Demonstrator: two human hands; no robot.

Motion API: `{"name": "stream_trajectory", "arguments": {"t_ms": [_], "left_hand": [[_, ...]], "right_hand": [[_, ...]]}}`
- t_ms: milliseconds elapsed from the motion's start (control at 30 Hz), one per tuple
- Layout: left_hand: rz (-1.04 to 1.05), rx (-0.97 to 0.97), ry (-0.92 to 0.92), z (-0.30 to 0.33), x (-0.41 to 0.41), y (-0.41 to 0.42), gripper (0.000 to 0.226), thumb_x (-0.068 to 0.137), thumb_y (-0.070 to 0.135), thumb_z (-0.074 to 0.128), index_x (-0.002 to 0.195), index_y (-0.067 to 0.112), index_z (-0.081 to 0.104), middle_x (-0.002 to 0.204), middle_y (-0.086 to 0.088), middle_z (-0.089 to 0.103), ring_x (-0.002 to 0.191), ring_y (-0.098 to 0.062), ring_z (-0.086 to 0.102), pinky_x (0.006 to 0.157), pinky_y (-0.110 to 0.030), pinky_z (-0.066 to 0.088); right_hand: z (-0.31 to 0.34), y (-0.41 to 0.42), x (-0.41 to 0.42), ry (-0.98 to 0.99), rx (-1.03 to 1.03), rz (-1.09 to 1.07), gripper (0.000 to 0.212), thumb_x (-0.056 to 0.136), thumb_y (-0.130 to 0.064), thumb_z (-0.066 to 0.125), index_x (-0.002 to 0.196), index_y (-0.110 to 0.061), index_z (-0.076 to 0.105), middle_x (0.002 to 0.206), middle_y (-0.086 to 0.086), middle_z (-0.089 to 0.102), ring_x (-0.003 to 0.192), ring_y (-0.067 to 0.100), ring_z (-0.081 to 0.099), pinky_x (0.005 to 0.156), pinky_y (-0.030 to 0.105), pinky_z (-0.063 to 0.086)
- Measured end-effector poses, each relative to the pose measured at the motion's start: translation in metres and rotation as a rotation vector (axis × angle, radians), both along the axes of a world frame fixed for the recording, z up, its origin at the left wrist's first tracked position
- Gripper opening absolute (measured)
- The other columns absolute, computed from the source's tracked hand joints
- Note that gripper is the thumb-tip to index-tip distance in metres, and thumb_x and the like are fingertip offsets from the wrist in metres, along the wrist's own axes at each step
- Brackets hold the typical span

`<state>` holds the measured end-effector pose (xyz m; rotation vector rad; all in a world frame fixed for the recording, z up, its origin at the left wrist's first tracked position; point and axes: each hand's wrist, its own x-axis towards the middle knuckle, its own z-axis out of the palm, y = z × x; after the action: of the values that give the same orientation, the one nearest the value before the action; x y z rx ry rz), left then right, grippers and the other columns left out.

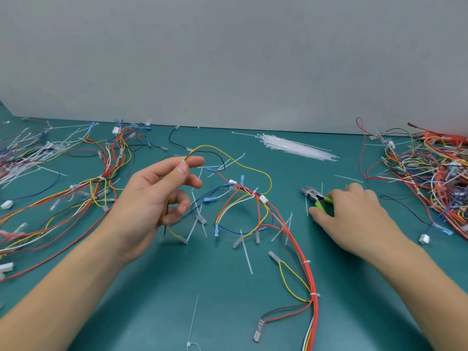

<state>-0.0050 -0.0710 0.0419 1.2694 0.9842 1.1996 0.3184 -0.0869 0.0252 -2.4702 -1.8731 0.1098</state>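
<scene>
While the left hand (157, 198) pinches a yellow and a black strand of the wire harness (255, 196) between thumb and forefinger, its other fingers curl loosely round the same strands lower down. Head view: the harness lies spread on the green mat (222, 305), its red trunk running toward the viewer. Just right of the harness, the right hand (354, 216) closes thumb and fingers on the green handles of the cutters (317, 197), which rest on the mat. Beyond the harness lies a bundle of white cable ties (296, 146). A left heap (76, 173) and a right heap (430, 173) of wiring flank the harness, well apart from it.
</scene>
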Motion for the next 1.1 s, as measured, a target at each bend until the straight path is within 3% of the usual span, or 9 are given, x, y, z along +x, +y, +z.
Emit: {"name": "stream_trajectory", "arguments": {"t_ms": [133,200,300,400,533,633,733,900,1100], "left_hand": [[-0.052,0.042,-0.023,0.002,0.001,-0.001,0.031,0.095,0.038,0.061,0.12,0.026,0.075,0.074,0.003,0.055,0.048,-0.012,0.026,0.044,-0.018,0.022],[-0.09,0.052,-0.029,0.003,0.002,-0.003,0.028,0.098,0.037,0.064,0.121,0.027,0.075,0.071,0.004,0.052,0.048,-0.011,0.024,0.044,-0.018,0.021],[-0.124,0.073,-0.029,0.005,0.002,-0.007,0.031,0.095,0.04,0.062,0.121,0.028,0.075,0.071,0.004,0.052,0.05,-0.012,0.023,0.045,-0.019,0.02],[-0.157,0.084,-0.029,0.008,0.003,-0.011,0.028,0.096,0.037,0.061,0.117,0.028,0.077,0.073,0.002,0.054,0.052,-0.013,0.024,0.046,-0.02,0.021],[-0.283,0.109,-0.011,0.013,0.001,-0.016,0.03,0.098,0.04,0.064,0.125,0.029,0.074,0.072,0.004,0.054,0.05,-0.011,0.025,0.047,-0.021,0.022],[-0.421,0.137,0.023,0.016,0.001,-0.022,0.031,0.099,0.039,0.062,0.126,0.029,0.074,0.07,0.007,0.054,0.051,-0.01,0.028,0.047,-0.019,0.024],[-0.585,0.152,0.153,0.02,0.002,-0.03,0.028,0.102,0.037,0.062,0.126,0.03,0.074,0.07,0.007,0.058,0.057,-0.006,0.041,0.053,-0.016,0.034],[-0.801,0.134,0.305,0.021,0.018,-0.047,0.031,0.106,0.028,0.059,0.135,0.026,0.069,0.084,0.001,0.065,0.08,-0.008,0.057,0.08,-0.024,0.045],[-0.689,0.227,0.346,0.016,0.036,-0.059,0.046,0.111,0.02,0.042,0.153,0.04,0.045,0.118,-0.002,0.073,0.073,-0.013,0.056,0.075,-0.019,0.05]], "right_hand": [[0.001,-0.001,-0.008,-0.024,0.016,0.032,0.046,0.1,-0.055,0.049,0.105,-0.012,0.064,0.115,0.01,0.05,0.114,0.035,0.042,0.096,0.045,0.044],[0.0,-0.002,-0.013,0.055,0.195,0.126,0.039,0.1,-0.047,0.053,0.111,-0.012,0.068,0.121,0.009,0.055,0.116,0.033,0.042,0.101,0.042,0.04],[0.009,-0.005,-0.034,0.342,0.5,0.311,0.033,0.096,-0.044,0.055,0.114,-0.022,0.071,0.109,-0.008,0.06,0.11,0.019,0.048,0.093,0.028,0.035],[0.008,-0.002,-0.055,0.412,0.358,0.41,0.028,0.089,-0.055,0.059,0.111,-0.038,0.062,0.094,-0.021,0.064,0.092,0.005,0.052,0.082,0.027,0.039],[0.005,0.006,-0.066,0.495,0.12,0.41,0.03,0.09,-0.052,0.065,0.083,-0.023,0.072,0.066,-0.003,0.064,0.053,0.006,0.045,0.063,0.033,0.049],[0.013,0.01,-0.067,0.538,-0.036,0.42,0.044,0.093,-0.061,0.061,0.073,-0.022,0.067,0.054,-0.007,0.046,0.05,0.007,0.037,0.05,0.026,0.032],[0.014,0.014,-0.068,0.554,-0.068,0.398,0.045,0.094,-0.052,0.063,0.077,-0.011,0.061,0.055,-0.008,0.044,0.052,0.01,0.037,0.054,0.029,0.033],[0.029,0.015,-0.078,1.162,0.016,0.291,0.021,0.107,-0.022,0.051,0.093,-0.01,0.062,0.075,0.002,0.068,0.065,0.014,0.059,0.06,0.036,0.055],[0.059,0.019,-0.077,1.565,0.198,0.214,0.017,0.107,-0.02,0.049,0.102,-0.012,0.063,0.074,0.009,0.064,0.065,0.014,0.062,0.059,0.042,0.062]]}}
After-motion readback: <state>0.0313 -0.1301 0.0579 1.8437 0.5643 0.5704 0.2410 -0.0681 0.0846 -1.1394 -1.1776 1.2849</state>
